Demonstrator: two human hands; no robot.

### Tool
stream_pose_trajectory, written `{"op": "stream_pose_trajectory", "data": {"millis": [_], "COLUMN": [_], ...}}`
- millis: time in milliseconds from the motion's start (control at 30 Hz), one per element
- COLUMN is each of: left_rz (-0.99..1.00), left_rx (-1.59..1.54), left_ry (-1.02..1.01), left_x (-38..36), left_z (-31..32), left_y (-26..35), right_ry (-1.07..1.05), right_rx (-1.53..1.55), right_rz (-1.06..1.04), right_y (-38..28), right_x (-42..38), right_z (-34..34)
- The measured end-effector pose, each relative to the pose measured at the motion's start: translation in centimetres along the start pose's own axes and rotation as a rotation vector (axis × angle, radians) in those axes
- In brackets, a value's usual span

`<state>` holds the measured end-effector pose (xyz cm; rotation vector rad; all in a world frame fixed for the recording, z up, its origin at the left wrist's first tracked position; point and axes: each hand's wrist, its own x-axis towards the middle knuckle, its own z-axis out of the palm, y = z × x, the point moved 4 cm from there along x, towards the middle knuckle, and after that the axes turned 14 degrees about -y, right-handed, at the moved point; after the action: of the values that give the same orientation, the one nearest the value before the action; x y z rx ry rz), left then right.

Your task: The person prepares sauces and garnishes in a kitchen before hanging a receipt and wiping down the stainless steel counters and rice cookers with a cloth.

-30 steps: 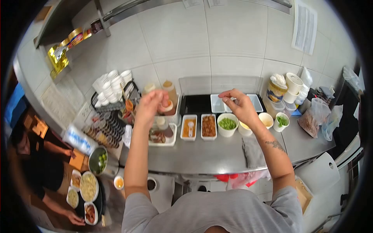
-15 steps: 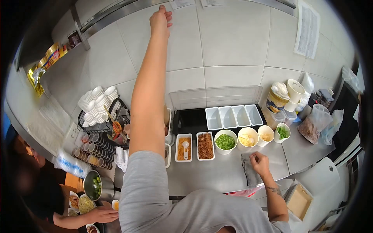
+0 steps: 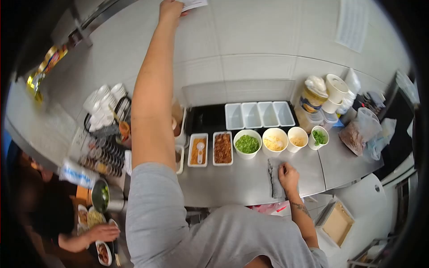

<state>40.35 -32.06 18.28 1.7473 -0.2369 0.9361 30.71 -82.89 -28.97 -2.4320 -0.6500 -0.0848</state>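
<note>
At the top edge, my left hand (image 3: 171, 10) is raised high against the tiled wall, its fingers closed on a white paper slip (image 3: 195, 4). The slip's upper part is cut off by the frame. My right hand (image 3: 288, 176) rests low on the steel counter (image 3: 223, 184), fingers curled in, against the right side of a folded grey cloth (image 3: 276, 179). I see nothing in that hand. Beyond it stand white tubs of chopped green onion (image 3: 247, 144), pale yellow shreds (image 3: 275, 142), minced garlic-like bits (image 3: 297, 139) and green herbs (image 3: 318, 137).
White trays hold orange-brown crumbs (image 3: 195, 155) and dark brown shreds (image 3: 222, 154). White inserts (image 3: 259, 115) sit in a black holder behind. Stacked white spoons (image 3: 105, 102) stand left. A co-worker's hand (image 3: 103, 232) is over dishes near a metal pot (image 3: 116, 198).
The view has shifted, so the counter appears further left and higher. My left hand now has the paper slip in its fingers. My right hand stays by the cloth; the co-worker's hand has shifted slightly.
</note>
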Motion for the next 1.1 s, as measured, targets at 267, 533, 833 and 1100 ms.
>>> {"op": "stream_pose_trajectory", "data": {"millis": [267,533,833,1100], "left_rz": [-0.097,-0.553,-0.745,-0.863], "left_rx": [0.535,0.462,0.92,1.366], "left_ry": [0.046,0.743,0.451,0.245], "left_x": [-24.0,-52.1,-56.8,-60.2], "left_z": [-7.9,-31.1,-30.7,-31.8], "left_y": [11.0,8.4,-5.1,-11.5], "right_ry": [-0.028,-0.076,-0.058,-0.039], "right_rx": [0.101,0.053,-0.021,0.0], "right_rz": [-0.024,-0.035,-0.052,-0.035], "right_y": [-0.4,-0.6,-0.2,-0.6], "right_x": [0.2,0.5,0.4,0.3], "right_z": [-0.3,0.0,0.3,-0.2]}}
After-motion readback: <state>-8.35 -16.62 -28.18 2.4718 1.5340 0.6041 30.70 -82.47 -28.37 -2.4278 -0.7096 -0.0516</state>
